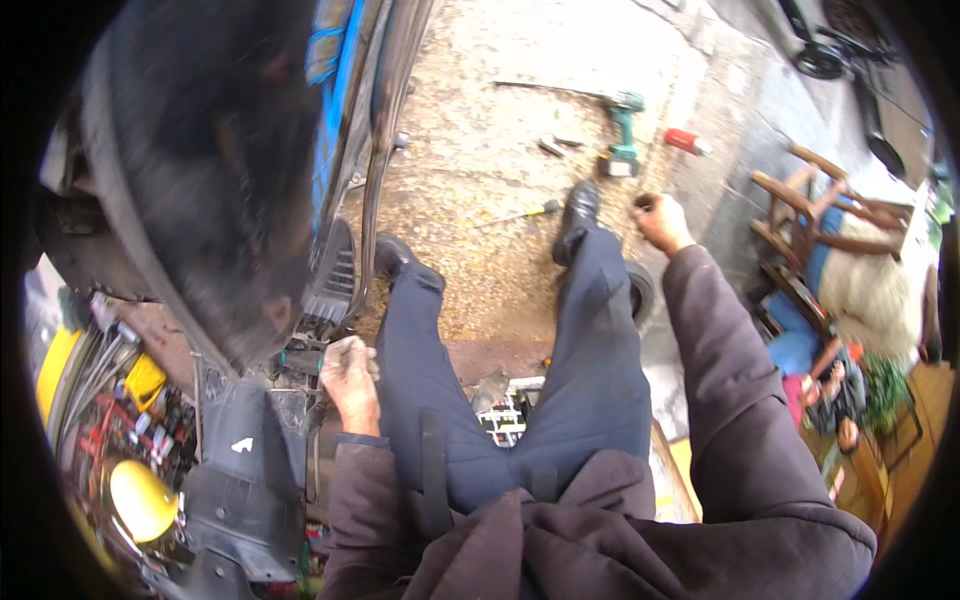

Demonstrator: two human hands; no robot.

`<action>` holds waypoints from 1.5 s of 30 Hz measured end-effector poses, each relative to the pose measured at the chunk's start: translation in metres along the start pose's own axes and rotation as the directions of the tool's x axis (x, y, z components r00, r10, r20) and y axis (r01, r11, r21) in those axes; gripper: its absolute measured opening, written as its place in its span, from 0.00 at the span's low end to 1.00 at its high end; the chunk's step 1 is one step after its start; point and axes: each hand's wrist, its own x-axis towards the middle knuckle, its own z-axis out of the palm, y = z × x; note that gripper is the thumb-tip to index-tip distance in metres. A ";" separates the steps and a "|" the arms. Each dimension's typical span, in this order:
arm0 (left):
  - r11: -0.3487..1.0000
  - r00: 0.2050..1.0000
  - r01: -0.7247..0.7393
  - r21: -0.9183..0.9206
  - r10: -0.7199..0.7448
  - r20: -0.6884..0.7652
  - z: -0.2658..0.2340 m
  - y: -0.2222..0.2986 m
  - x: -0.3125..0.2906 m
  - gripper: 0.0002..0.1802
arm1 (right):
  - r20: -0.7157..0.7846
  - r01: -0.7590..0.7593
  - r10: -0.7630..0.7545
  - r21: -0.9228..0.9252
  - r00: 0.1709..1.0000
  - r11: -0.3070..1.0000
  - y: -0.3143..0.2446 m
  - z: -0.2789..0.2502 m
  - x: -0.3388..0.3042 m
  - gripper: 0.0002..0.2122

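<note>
At the lower edge of a vehicle's dark bodywork (215, 190), my left hand (350, 382) is closed around a dark handle with a teal end (298, 361). The handle points left, toward the metal parts under a ribbed black pedal-like piece (335, 270); its tip is hidden. Out to the right, my right hand (662, 222) is closed in a pinch above the ground, beside my right boot. A small dark spot shows at its fingertips, too blurred to name. Just beyond it, a green cordless drill (622, 130) with a long thin bit lies on the ground.
A red cylinder (684, 140), a yellow-handled screwdriver (550, 207) and small dark pieces (552, 146) lie on the worn floor. A wooden stool (800, 205) stands right. Seated people (835, 385) are farther off. Cluttered tools and a yellow hard-hat-like dome (143, 500) fill the lower left.
</note>
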 end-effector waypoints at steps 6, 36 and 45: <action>0.989 0.998 -0.055 0.138 0.061 -0.035 0.128 -0.013 -0.015 0.03 | -0.101 -0.013 0.029 0.154 0.995 0.988 0.120 0.070 0.225 0.25; 0.424 0.976 -0.073 -0.903 -0.156 -0.152 0.206 0.097 -0.100 0.12 | -0.040 0.306 -0.465 0.803 0.884 0.511 0.040 -0.063 -0.082 0.19; 0.214 0.979 -0.143 -0.966 -0.113 -0.170 0.080 0.150 -0.106 0.17 | -0.008 0.849 -0.942 0.436 0.336 0.299 -0.074 -0.155 -0.193 0.15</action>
